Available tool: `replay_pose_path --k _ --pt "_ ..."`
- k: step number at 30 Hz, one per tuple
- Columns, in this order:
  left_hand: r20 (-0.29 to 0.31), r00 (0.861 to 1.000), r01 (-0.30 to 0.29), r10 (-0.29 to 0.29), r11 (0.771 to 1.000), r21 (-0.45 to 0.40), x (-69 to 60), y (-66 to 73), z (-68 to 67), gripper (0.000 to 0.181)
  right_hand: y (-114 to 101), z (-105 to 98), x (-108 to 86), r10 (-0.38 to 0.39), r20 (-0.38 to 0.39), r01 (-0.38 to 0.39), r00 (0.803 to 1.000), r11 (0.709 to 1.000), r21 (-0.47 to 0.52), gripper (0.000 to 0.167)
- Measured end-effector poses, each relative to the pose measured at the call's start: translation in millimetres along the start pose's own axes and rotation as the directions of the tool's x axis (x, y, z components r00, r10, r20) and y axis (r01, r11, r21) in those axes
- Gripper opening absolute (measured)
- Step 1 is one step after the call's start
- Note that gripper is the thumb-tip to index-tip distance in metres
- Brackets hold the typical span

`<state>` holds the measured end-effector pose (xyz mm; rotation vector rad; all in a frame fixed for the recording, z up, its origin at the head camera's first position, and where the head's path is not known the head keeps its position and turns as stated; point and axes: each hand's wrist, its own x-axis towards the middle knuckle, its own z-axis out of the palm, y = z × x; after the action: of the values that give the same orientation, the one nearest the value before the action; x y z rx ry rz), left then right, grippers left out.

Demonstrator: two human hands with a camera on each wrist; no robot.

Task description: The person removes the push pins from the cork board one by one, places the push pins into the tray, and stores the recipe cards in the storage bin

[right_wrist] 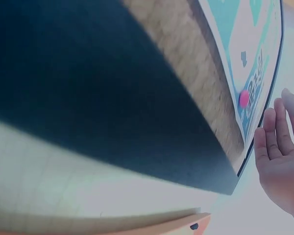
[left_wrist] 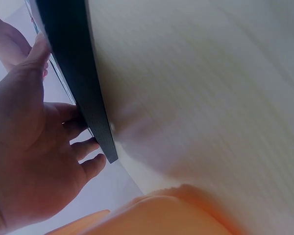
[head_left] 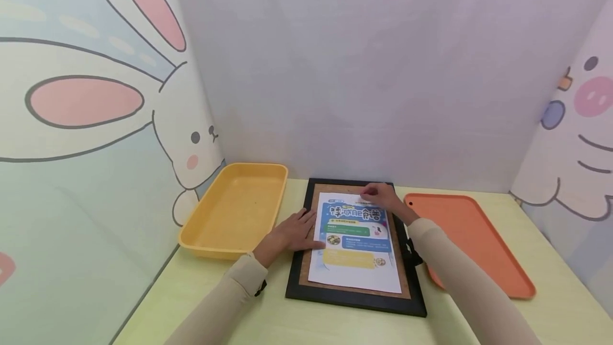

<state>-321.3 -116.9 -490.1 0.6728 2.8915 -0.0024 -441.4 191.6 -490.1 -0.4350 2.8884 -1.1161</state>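
A black-framed cork board (head_left: 356,302) lies on the table, bearing a white sheet printed with blue, green and yellow blocks (head_left: 355,280). My left hand (head_left: 293,230) rests with fingers spread over the board's left frame, its thumb on the sheet's left edge. At the sheet's top, the fingertips of my right hand (head_left: 381,196) pinch a small red pushpin (head_left: 363,192), mostly covered by them. Another pushpin, pink and round-headed (right_wrist: 244,99), sits on the sheet near its right edge. In the left wrist view the left hand's fingers (left_wrist: 94,165) reach along the black frame (left_wrist: 76,68).
Left of the board stands a yellow tray (head_left: 239,206). An orange tray (head_left: 471,233) lies to the right, beneath the right forearm. The pale wooden table (head_left: 268,307) ends at a white curtain (head_left: 345,95) behind, with cartoon-printed panels at both sides.
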Motion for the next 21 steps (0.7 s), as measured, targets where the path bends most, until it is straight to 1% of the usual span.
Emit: replay_pose_path --k 3,8,10,14,17,21 --pt "0.002 1.0 -0.003 0.003 1.0 0.016 0.6 1.2 -0.6 0.104 3.6 -4.8 -1.9 -0.015 -0.008 0.015 1.0 1.0 -0.002 0.017" --pt "-0.001 1.0 -0.006 0.006 1.0 0.012 -0.2 2.3 -1.6 0.102 6.3 -10.6 -4.6 -0.044 -0.024 0.044 0.999 0.999 -0.016 0.016" --pt "-0.007 1.0 -0.012 0.012 1.0 -0.002 -0.8 2.3 -2.1 0.102 6.2 -12.3 -4.8 -0.047 -0.03 0.046 0.998 0.999 -0.02 0.017" --pt "-0.017 1.0 -0.022 0.022 1.0 0.005 -1.2 2.0 -2.5 0.102 7.5 -16.0 -4.8 -0.054 -0.036 0.053 0.998 0.998 -0.03 0.017" --pt "-0.019 1.0 -0.024 0.024 1.0 0.014 -0.7 1.6 -2.1 0.102 8.7 -18.3 -4.4 -0.061 -0.038 0.059 0.997 0.998 -0.038 0.017" --pt "-0.014 1.0 -0.026 0.026 1.0 -0.003 -0.6 1.5 -1.6 0.103 8.9 -21.3 -5.2 -0.067 -0.038 0.065 0.997 0.997 -0.045 0.016"
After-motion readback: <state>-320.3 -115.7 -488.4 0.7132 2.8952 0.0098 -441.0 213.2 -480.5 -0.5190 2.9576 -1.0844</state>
